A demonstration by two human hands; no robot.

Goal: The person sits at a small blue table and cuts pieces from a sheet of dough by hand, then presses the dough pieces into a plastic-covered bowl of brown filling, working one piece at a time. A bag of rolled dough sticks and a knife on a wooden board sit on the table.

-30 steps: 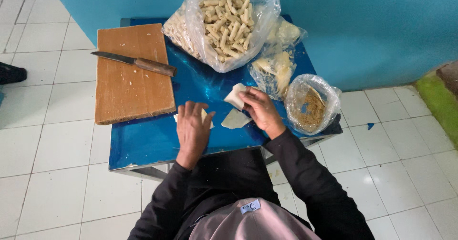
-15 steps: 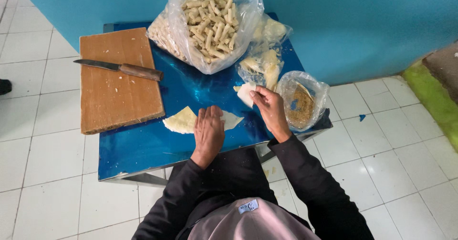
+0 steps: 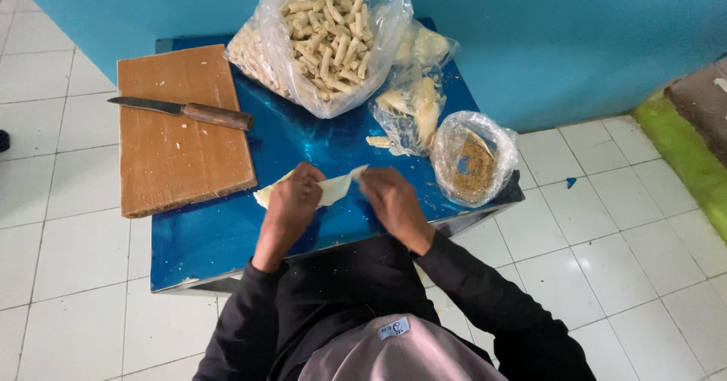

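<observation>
We hold a pale thin wrapper sheet [image 3: 333, 188] between both hands just above the blue worktop [image 3: 227, 233]: our left hand [image 3: 291, 203] is closed on its near edge, our right hand [image 3: 390, 199] pinches the far corner. We judge this the folding or rolling step. Next calls for a steady tuck, keeping the sheet untorn, near the bag of finished rolls [image 3: 326, 36].

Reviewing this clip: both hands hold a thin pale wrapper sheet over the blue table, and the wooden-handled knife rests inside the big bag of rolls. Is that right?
Not quite. The head view shows the knife lying across the wooden cutting board, not inside the big bag of rolls. The rest stands: the left hand and right hand hold a thin pale wrapper sheet over the blue table.
</observation>
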